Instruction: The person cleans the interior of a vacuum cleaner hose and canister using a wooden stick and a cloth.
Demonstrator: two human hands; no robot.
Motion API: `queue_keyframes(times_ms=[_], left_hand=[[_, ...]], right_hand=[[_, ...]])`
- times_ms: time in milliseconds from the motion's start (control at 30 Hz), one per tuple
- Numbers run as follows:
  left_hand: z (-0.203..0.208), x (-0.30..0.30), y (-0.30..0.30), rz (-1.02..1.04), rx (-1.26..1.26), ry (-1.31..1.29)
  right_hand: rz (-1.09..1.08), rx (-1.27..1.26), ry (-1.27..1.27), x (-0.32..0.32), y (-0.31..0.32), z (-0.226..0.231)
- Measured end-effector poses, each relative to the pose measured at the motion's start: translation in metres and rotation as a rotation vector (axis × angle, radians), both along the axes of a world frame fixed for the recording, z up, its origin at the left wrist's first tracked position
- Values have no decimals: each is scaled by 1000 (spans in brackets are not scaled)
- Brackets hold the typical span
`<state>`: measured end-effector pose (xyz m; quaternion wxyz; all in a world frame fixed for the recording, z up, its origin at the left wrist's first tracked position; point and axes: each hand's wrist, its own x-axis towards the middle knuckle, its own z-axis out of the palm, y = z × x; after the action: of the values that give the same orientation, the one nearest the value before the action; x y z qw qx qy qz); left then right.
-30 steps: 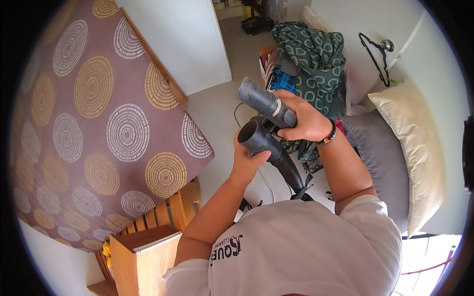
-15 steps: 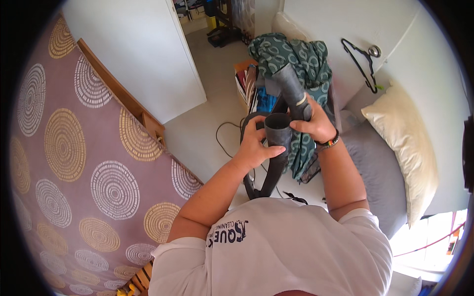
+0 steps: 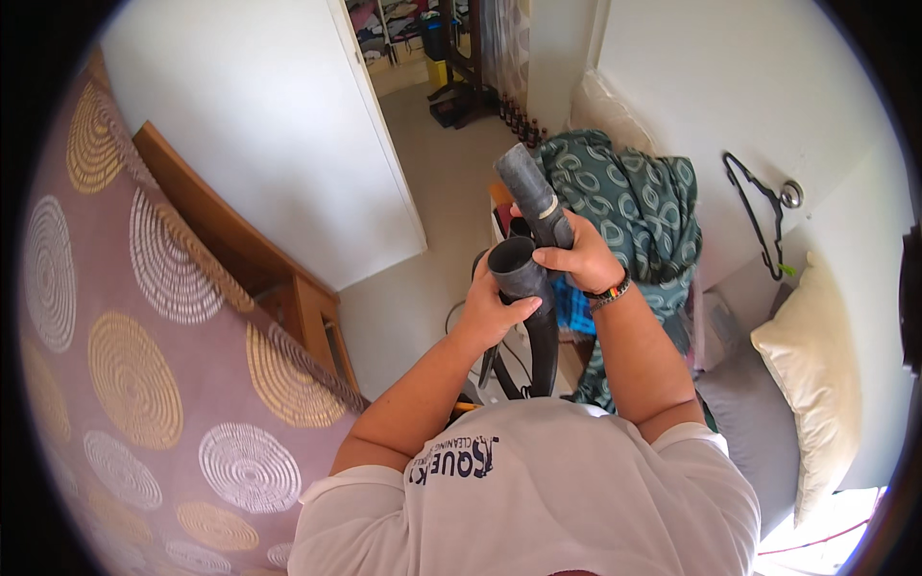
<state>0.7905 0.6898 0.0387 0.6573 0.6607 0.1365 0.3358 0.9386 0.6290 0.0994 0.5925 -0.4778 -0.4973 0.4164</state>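
Holding the hose (image 3: 542, 331) in left hand (image 3: 490, 309), right hand (image 3: 586, 259) clamped on the tube (image 3: 534, 190) just beside it, kinda slanting away-left.

the grey floor (image 3: 437, 168) leaves a passage running far, between the white door (image 3: 259, 134) on the left and the green patterned cloth (image 3: 629, 206) on the right. the circle-patterned cover (image 3: 206, 389) blocks the near left; the cream pillow (image 3: 802, 384) and grey pillow (image 3: 754, 418) crowd the near right. between left hand (image 3: 490, 309) and right hand (image 3: 588, 257), the tube (image 3: 526, 178) and hose end (image 3: 521, 276) leave little room.
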Motion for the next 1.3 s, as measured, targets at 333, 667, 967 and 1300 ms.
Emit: queue_keyframes(times_ms=[333,667,967,1300], left_hand=[[6,43,229,-434,-283,213],[48,113,367,-641,-292,260],[76,227,451,-571,-175,189],[100,377,568,-601,127,287]], right_hand=[[-103,-71,5,37,191,5],[-214,35,135,87,310,24],[-414,239,184,193,397,23],[-586,378,259,327,507,26]])
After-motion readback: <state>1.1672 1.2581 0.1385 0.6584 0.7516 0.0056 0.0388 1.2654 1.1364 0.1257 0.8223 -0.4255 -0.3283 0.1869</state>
